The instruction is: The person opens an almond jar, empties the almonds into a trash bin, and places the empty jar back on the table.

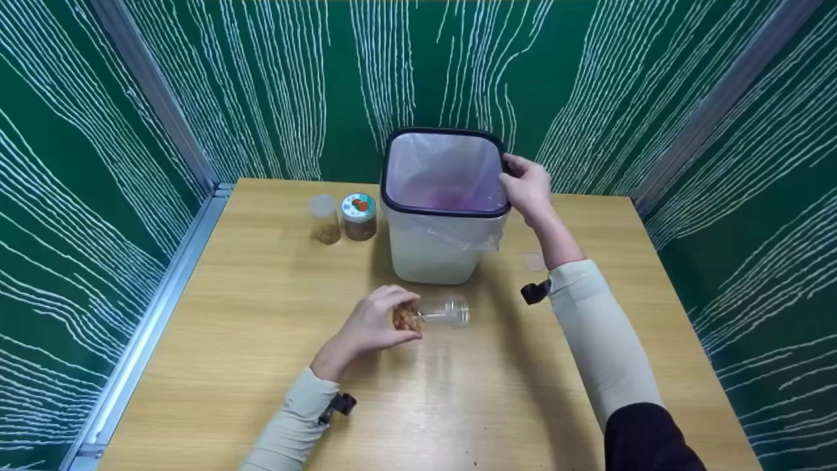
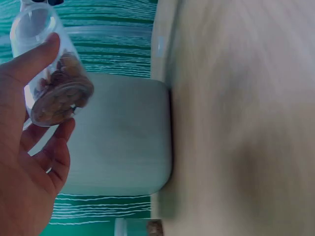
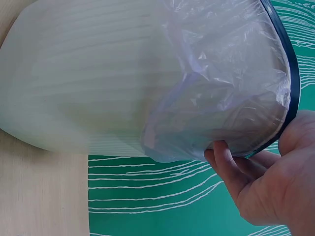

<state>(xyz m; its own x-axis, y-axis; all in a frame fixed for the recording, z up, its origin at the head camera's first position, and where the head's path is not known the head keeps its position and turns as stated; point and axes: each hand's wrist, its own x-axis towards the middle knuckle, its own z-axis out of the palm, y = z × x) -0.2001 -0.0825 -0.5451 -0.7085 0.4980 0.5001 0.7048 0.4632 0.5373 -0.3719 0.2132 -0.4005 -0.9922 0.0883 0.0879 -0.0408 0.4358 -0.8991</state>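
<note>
My left hand (image 1: 369,326) grips a clear jar (image 1: 451,311) near its base, thumb on one side and fingers on the other. The jar is tipped on its side above the table, its other end pointing right. Small brown pieces, perhaps nuts, gather at the held end; the left wrist view shows them (image 2: 61,96) through the base. At the back of the table stands a pale waste bin (image 1: 435,255) with a dark rim and a translucent liner folded over it. My right hand (image 1: 528,188) holds the bin's right rim, fingers against the liner (image 3: 216,108).
Left of the bin stand a clear jar (image 1: 325,219) with some brown contents and a brown-filled jar (image 1: 359,217) with a printed lid. A clear round disc, lid-like (image 1: 533,261), lies right of the bin. Green, white-streaked walls (image 1: 340,78) surround the wooden table (image 1: 261,314).
</note>
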